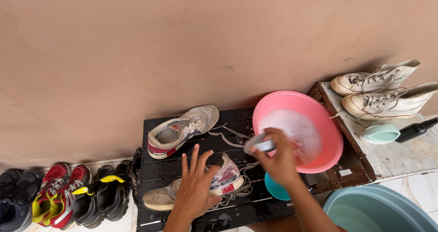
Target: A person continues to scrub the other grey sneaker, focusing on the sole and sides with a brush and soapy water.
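My left hand rests fingers spread on a wet grey sneaker lying on its side on a black slatted table. My right hand grips a small white brush at the rim of a pink basin full of soapy water. A second grey sneaker with a red heel sits upright farther back on the table, loose laces beside it.
A small teal bowl lies under my right wrist. Two white high-top sneakers, a pale green brush and a black handle sit on a worn bench. A large grey-blue tub is at bottom right. Several shoes line the floor.
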